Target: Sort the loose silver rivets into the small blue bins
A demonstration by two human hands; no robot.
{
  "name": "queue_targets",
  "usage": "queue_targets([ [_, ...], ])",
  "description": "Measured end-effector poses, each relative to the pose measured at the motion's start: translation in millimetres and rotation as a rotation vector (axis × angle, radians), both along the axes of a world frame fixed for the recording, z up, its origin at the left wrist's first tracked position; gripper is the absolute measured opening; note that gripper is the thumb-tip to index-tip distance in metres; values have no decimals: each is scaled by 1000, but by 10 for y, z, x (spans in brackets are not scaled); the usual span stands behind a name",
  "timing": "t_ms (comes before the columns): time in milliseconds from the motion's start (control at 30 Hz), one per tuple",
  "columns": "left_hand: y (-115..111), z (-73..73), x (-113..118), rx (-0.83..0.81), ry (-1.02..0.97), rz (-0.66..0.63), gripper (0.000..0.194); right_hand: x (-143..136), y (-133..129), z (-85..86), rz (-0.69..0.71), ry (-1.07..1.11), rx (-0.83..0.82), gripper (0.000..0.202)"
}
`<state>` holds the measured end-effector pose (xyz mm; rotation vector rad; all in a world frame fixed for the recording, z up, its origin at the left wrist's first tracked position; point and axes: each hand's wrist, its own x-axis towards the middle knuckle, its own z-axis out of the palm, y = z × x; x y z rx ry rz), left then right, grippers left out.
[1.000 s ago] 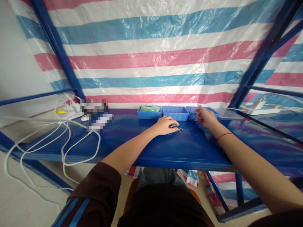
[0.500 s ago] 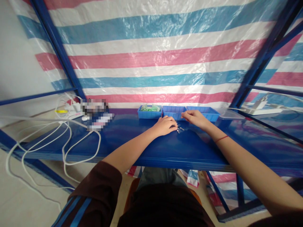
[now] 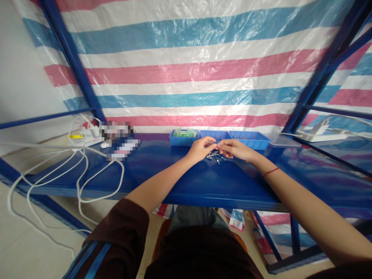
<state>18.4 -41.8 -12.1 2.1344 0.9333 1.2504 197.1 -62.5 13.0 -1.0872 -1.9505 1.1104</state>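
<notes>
My left hand (image 3: 202, 149) and my right hand (image 3: 234, 148) meet at the fingertips above the blue table (image 3: 162, 170). Both are pinched; whatever lies between the fingers is too small to make out. Just below them is a loose pile of small, thin metal pieces (image 3: 216, 155), like pins or rivets, several of them. Behind the hands stand three blue bins in a row. The left bin (image 3: 184, 143) holds a green item in clear plastic. The middle bin (image 3: 207, 135) is partly hidden by my hands. In the right bin (image 3: 255, 142) a few small pieces show.
A clear plastic lid (image 3: 283, 140) lies right of the bins. White cables (image 3: 84, 170) loop over the table's left end, near a blurred item (image 3: 116, 133). A power strip (image 3: 328, 133) sits at the right. Blue frame posts and a striped sheet (image 3: 186, 69) enclose the back.
My left hand has lifted off the metal pieces, uncovering more of the pile. My right hand has come down and left from the bins, and the fingertips of both hands now meet.
</notes>
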Motion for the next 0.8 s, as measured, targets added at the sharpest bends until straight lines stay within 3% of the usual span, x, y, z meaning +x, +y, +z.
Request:
queue_targets([
  [167, 18, -1, 39, -192, -261, -43, 28, -24, -33, 11, 13, 88, -23, 34],
  [300, 32, 7, 46, -217, -357, -84, 21, -22, -18, -9, 41, 123, -36, 33],
  [567, 52, -14, 50, -146, -345, -131, 22, -49, -32, -3, 48, 80, -104, 30],
  [800, 45, 0, 38, -99, -287, -90, 24, -26, 7, -22, 6, 60, 3, 29],
])
